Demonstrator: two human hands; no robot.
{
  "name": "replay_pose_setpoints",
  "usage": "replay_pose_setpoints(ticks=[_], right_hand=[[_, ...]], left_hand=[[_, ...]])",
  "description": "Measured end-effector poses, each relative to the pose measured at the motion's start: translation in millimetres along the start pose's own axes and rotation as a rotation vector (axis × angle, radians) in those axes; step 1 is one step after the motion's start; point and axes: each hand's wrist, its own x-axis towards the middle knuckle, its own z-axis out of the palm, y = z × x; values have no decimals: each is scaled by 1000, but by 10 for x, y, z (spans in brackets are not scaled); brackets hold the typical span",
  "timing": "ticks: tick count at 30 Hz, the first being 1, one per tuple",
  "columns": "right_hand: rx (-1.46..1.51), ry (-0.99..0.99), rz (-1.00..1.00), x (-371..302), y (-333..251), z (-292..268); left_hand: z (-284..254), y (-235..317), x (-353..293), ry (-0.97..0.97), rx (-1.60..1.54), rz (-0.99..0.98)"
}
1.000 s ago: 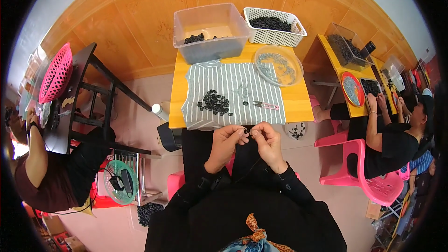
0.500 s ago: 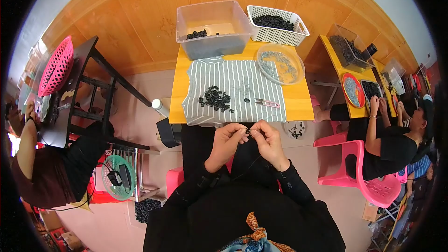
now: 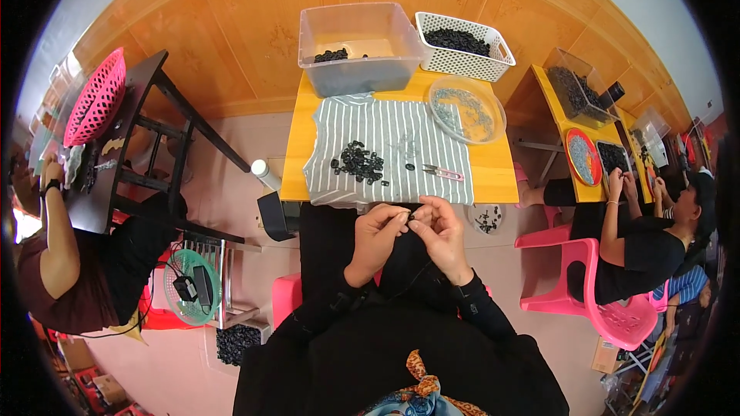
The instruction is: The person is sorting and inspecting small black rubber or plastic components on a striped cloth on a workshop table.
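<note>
Both hands stay together as before, just in front of the desk (image 3: pixel 493 177) edge.
Left hand (image 3: pixel 375 240) and right hand (image 3: pixel 441 236) pinch one small black piece (image 3: pixel 411 217) between their fingertips; the grip is narrow.

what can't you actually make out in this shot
- Head view: the small black piece pinched between the left hand and right hand is too small to identify, and the fingers cover most of it.
- The loose black parts on the striped cloth are too small to tell their shape.
- The clear bin: its frosted wall blurs what lies inside.
- The neighbouring tables sit at the fisheye rim, bent and cut off.
</note>
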Motion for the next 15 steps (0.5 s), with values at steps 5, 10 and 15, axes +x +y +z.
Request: replay_pose_setpoints(ticks=[5, 10, 15], right_hand=[[-109, -103, 40, 4, 152, -76], [-216, -338, 106, 178, 168, -107], [-505, -139, 119, 646, 461, -301]], left_hand=[[-111, -99, 4, -18, 34, -23], [-223, -145, 84, -57, -63, -76], [-431, -219, 167, -17, -91, -180]])
